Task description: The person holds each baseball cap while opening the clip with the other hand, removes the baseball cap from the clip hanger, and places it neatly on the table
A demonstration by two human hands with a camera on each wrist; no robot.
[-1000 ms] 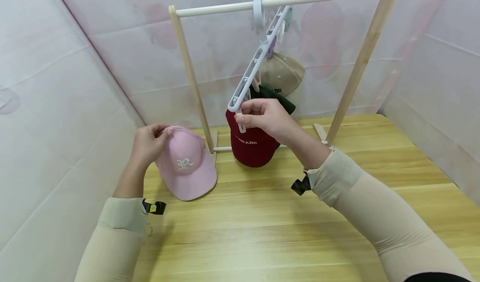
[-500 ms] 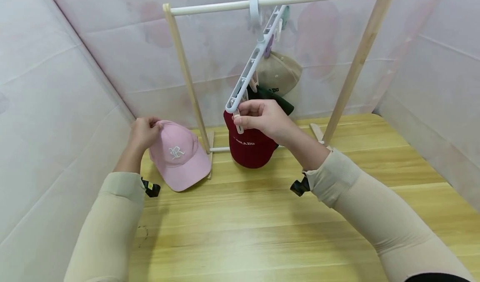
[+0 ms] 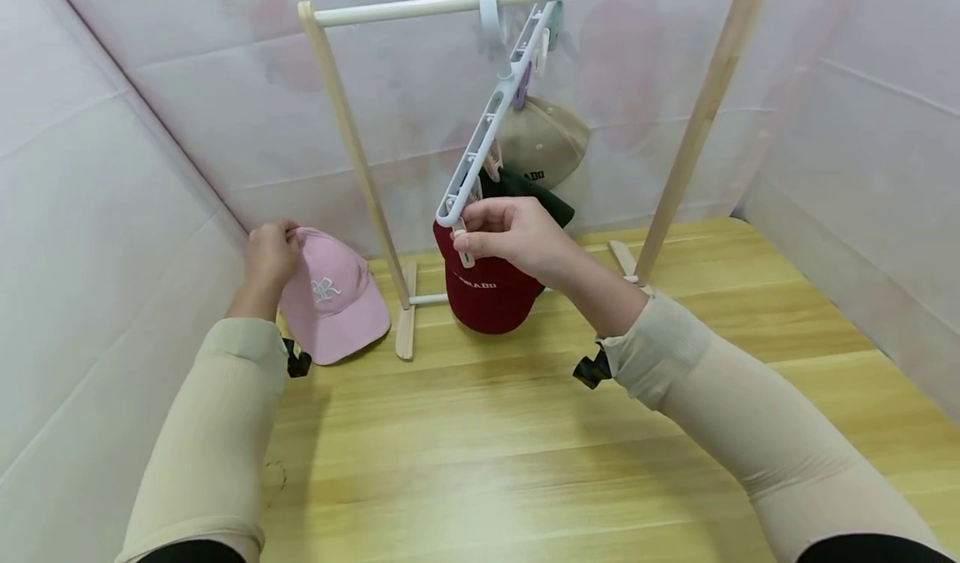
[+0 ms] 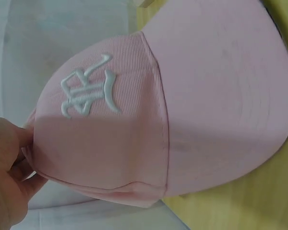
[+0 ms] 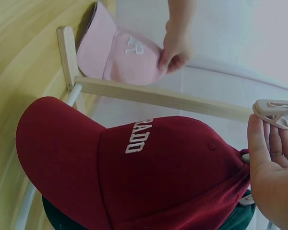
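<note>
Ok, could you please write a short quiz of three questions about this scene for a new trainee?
1. True or false: the left hand grips the pink cap at its crown.
2. Which cap hangs lowest on the clip hanger? A) beige cap B) dark green cap C) red cap
3. What does the right hand pinch?

Key: 1 true; 2 C; 3 a clip at the hanger's lower end.

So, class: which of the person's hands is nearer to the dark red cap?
Right. The right hand pinches a clip just above the dark red cap; the left hand grips the pink cap, beyond the rack's post.
</note>
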